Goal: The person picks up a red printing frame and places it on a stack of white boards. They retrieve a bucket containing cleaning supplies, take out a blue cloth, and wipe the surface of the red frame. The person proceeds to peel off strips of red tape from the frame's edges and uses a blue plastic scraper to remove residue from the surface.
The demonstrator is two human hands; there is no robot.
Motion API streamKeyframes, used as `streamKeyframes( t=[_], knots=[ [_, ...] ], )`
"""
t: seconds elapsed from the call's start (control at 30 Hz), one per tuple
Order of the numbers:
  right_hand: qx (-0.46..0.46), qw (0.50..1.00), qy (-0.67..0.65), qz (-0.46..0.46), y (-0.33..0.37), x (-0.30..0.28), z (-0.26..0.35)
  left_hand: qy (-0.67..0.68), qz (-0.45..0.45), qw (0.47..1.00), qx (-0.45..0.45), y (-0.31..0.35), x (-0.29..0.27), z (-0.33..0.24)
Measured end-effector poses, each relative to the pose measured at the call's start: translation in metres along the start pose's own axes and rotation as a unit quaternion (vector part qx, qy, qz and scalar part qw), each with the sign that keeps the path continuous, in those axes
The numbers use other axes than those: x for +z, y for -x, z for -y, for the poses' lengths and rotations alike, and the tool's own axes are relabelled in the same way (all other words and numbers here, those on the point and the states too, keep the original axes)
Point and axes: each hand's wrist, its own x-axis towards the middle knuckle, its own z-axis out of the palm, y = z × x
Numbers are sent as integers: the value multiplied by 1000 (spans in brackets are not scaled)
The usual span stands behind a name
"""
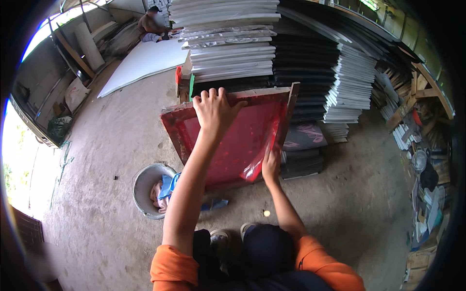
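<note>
A screen-printing frame (233,136) with red mesh and a stained wooden border stands tilted in front of me. My left hand (213,109) grips its top edge, fingers hooked over the wood and thumb spread to the right. At the frame's right side, my right hand (272,162) is closed on a glossy clear plastic strip (253,167) that runs along the red mesh. Its fingertips are partly hidden. The strip looks crumpled and loose at its lower end.
A grey bucket (141,189) with blue and pinkish cloths stands left of the frame. Behind rise tall stacks of white sheets (233,48) and black sheets (306,72). Wood scraps (422,97) and clutter line the right. Far left, a person (151,24) sits by a large white sheet (145,63).
</note>
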Motion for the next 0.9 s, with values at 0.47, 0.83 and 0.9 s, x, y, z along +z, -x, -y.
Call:
streamKeyframes(
  t=[0.47,0.83,0.9],
  knots=[
    [-17,999,45,9,3,-22,-10,18,-78,995,56,-10,26,19],
    [-41,999,-3,3,-46,-22,15,37,-53,993,94,-16,54,33],
    [-43,999,-7,-4,-55,-23,17,44,-36,994,98,-21,60,36]
  ],
)
